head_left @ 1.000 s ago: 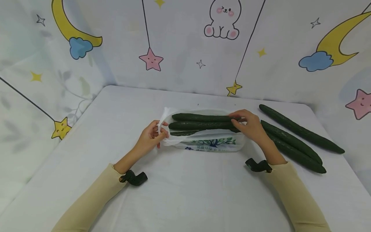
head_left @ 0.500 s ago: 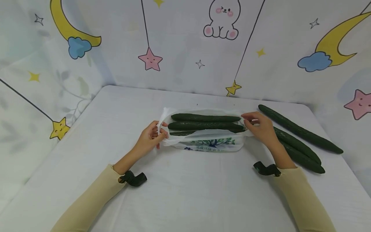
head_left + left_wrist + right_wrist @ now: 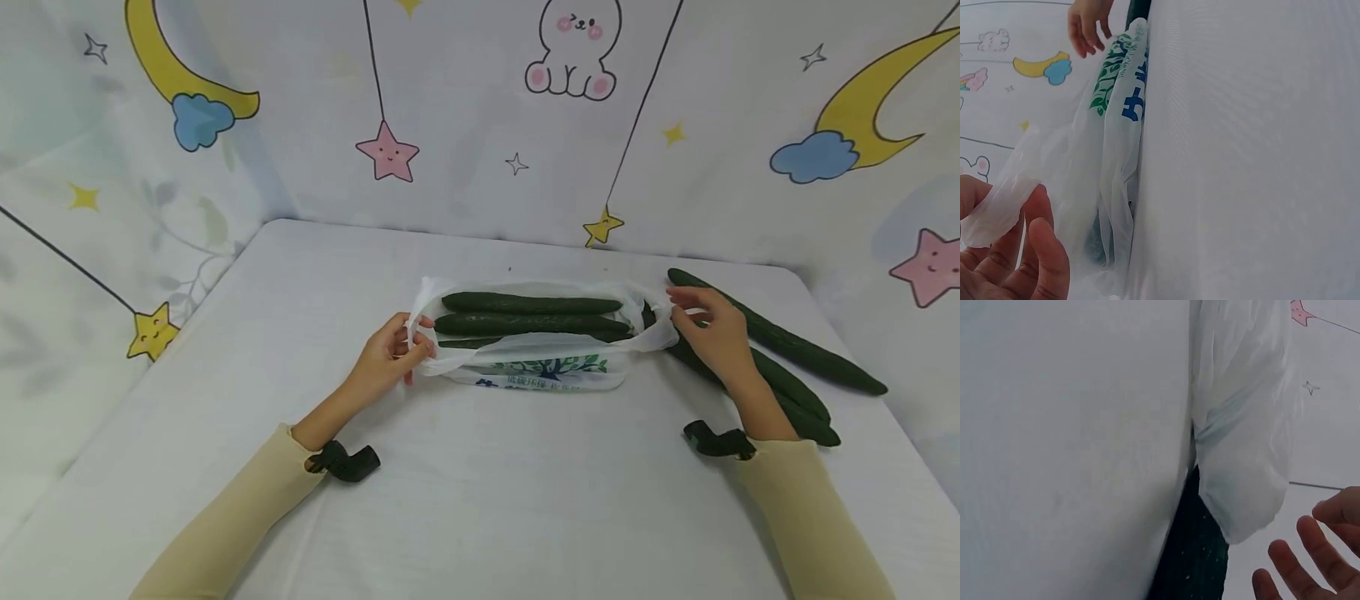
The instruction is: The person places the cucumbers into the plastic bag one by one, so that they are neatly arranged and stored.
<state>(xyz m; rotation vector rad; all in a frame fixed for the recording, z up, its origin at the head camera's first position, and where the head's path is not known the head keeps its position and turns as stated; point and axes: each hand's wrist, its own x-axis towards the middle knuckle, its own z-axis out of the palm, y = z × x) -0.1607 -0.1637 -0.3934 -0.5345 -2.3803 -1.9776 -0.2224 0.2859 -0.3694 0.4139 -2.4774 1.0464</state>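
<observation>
At left, pinches the rim of the white plastic bag (image 3: 566, 343) with the left hand (image 3: 388, 352); likely light, limp and easily torn, so best gripped by a wide fold. Lies on the white table (image 3: 510, 492) between both hands, with cucumbers (image 3: 528, 323) lengthwise inside: probably firm, weighty, a little slick, best taken round the middle. At right, holds nothing in the right hand (image 3: 712, 332), with fingers apart just beside the bag's end, near loose cucumbers (image 3: 798, 345), likely just as stiff
</observation>
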